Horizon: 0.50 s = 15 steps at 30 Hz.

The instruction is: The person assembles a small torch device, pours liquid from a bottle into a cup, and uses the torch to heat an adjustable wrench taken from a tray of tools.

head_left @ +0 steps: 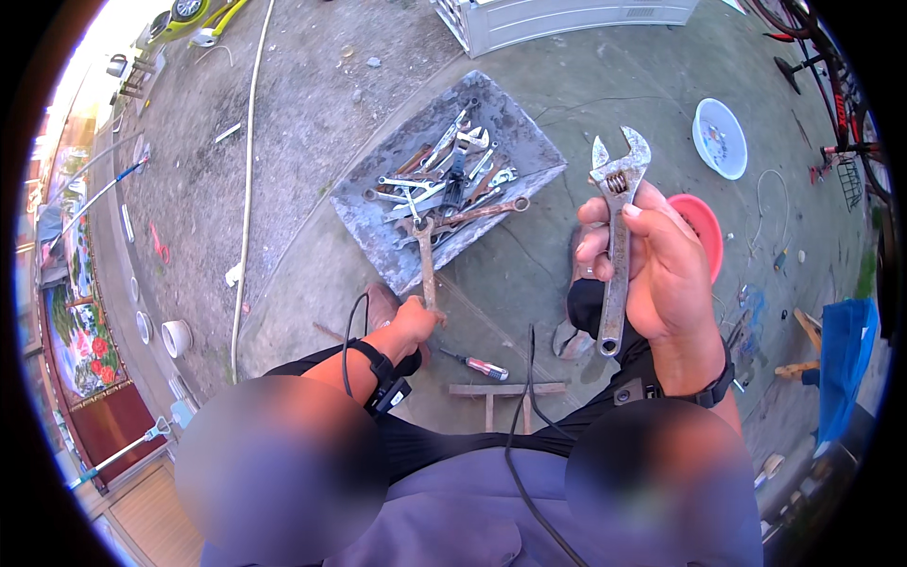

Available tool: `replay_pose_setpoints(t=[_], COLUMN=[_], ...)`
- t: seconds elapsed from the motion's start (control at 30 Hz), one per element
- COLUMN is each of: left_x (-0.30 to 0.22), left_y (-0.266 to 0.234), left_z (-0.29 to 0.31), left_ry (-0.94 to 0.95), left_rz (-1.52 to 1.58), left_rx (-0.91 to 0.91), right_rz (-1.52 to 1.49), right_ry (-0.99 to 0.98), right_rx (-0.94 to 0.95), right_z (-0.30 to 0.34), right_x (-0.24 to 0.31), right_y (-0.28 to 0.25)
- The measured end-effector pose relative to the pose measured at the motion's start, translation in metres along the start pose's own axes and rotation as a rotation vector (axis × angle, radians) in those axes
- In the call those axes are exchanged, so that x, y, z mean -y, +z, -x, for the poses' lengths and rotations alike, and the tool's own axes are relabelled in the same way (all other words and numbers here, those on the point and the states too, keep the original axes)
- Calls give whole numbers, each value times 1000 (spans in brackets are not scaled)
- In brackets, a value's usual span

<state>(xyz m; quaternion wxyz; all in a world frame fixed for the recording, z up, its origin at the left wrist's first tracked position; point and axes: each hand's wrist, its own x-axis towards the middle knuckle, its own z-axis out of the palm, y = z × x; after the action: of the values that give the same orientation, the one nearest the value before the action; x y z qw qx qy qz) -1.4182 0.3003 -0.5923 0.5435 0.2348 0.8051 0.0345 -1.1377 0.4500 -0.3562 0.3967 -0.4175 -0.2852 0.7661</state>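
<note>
while the right hand is clasping a wrench centre-right, the left hand is gripping a spanner: heavy-looking tools, best held mid-shaft.

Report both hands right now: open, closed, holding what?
Left hand: closed on the handle of a rusty open-ended wrench.
Right hand: holding an adjustable wrench, jaw end up.

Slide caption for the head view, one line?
Right hand holds an adjustable wrench; left hand grips a rusty open-ended wrench whose head reaches over a grey tray of tools.
</note>
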Motion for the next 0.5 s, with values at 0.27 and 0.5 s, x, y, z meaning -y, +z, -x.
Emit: replay_pose_setpoints(t=[0.27,0.5], left_x=[-17,-70], left_y=[-5,-44], left_z=[-15,-50], left_ry=[5,218], left_rz=[154,315], left_rx=[-109,-241], right_rz=[-81,-40], right_ry=[88,202], right_rx=[25,49], right_z=[2,-25], right_x=[4,6], right_y=[11,12])
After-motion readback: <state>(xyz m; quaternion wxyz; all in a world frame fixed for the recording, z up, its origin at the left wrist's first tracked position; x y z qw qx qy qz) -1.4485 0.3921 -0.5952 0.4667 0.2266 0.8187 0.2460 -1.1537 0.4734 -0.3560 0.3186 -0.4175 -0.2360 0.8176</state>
